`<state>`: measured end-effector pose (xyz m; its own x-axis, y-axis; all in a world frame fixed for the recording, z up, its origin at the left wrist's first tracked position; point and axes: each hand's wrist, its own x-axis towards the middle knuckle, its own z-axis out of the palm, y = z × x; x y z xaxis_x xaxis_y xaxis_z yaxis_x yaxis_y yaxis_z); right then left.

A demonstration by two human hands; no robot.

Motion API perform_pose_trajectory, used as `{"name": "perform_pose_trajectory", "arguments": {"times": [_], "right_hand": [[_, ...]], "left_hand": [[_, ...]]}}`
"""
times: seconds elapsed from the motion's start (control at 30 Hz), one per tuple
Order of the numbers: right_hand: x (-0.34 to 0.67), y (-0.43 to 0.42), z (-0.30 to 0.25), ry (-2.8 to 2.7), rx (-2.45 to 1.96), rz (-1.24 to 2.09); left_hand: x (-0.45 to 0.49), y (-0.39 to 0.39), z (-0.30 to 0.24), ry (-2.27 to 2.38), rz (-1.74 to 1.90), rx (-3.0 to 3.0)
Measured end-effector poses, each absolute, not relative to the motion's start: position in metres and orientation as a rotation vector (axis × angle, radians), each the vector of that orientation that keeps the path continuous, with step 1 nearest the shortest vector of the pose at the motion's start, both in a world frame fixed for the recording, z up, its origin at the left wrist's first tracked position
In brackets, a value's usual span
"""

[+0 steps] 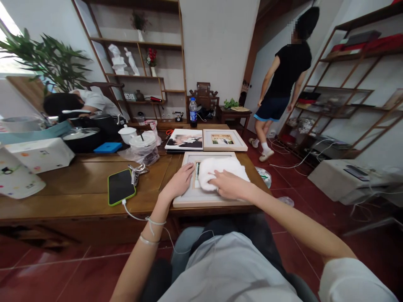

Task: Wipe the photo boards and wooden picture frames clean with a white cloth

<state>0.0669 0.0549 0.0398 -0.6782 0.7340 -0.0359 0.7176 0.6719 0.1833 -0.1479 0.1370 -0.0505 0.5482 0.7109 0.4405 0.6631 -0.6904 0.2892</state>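
From the head camera, just below the middle of the frame, I see my left hand (179, 182) lying flat, fingers released and spread, steadying the left edge of a pale picture frame (201, 197) that lies on the wooden table (78, 188). My right hand (231, 185) presses a white cloth (220, 167) onto the frame's glass, fingers loosely curled over it; the cloth covers most of the glass, so I judge the wiping mid-way. Toward the upper middle, a second frame (224, 140) and a photo book (185, 139) lie just beyond, apparently untouched. At left, a green-cased phone (121, 186) on its cable sits near. At upper right, a person (283, 79) walks well apart.
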Motion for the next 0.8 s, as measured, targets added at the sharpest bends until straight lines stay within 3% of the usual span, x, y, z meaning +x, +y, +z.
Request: {"name": "perform_pose_trajectory", "arguments": {"times": [0.3,0.5,0.8], "right_hand": [[0.060,-0.015,0.047,2.906,1.067,0.133],[0.074,0.039,0.023,2.847,1.244,0.150],[0.093,0.132,0.018,2.703,1.530,0.454]], "left_hand": [[-0.147,0.135,-0.048,1.196,0.817,2.678],[-0.147,0.137,-0.050,1.198,0.829,2.666],[-0.148,0.136,-0.049,1.185,0.835,2.672]]}}
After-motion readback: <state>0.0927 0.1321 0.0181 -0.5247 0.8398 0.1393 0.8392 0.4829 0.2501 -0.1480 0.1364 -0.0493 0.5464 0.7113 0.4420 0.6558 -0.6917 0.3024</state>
